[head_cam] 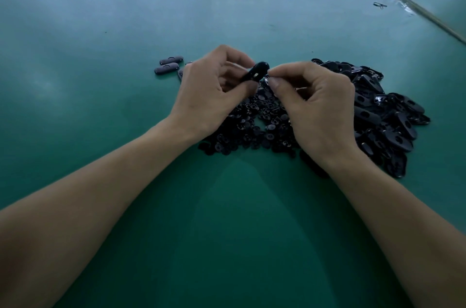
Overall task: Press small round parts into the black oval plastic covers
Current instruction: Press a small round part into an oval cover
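The left hand (214,91) pinches a black oval cover (256,73) above the table's (100,30) middle; the right hand (310,103) pinches a small round part (267,79) at its opening. The part should sit square over the hole, then be pressed straight in while the cover is braced.

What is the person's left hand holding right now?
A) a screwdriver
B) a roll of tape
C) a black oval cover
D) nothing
C: the left hand grips a black oval cover, while the right hand pinches a small round part beside it.
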The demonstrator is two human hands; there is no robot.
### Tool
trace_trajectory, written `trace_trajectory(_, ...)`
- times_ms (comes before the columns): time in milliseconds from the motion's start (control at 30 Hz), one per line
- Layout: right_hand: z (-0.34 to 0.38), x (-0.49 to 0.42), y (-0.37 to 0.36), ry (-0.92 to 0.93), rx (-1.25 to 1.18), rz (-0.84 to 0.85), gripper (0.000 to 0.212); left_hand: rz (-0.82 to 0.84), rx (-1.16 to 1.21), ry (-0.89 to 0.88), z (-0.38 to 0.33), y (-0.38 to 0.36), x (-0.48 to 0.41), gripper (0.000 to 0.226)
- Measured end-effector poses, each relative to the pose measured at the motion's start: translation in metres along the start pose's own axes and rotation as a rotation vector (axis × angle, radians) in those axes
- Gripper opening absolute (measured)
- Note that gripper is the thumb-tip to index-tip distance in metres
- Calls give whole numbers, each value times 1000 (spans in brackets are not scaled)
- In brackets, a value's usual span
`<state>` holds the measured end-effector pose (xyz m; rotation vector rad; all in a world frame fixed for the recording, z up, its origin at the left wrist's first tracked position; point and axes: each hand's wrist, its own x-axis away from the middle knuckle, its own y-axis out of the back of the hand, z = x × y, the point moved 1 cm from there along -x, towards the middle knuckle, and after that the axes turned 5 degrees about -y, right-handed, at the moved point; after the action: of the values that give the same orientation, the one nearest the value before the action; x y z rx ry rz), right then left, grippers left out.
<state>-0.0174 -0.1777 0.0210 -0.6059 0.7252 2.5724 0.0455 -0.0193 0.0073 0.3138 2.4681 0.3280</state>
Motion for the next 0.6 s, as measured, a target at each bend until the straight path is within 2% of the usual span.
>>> trace_trajectory(167,-2,-2,0,-21,-52,-6,13,2,26,-24,0,-2,2,20)
trace_trajectory(600,-6,-2,-3,-89,-81,42,21,55,134,16,-2,-3,3,25)
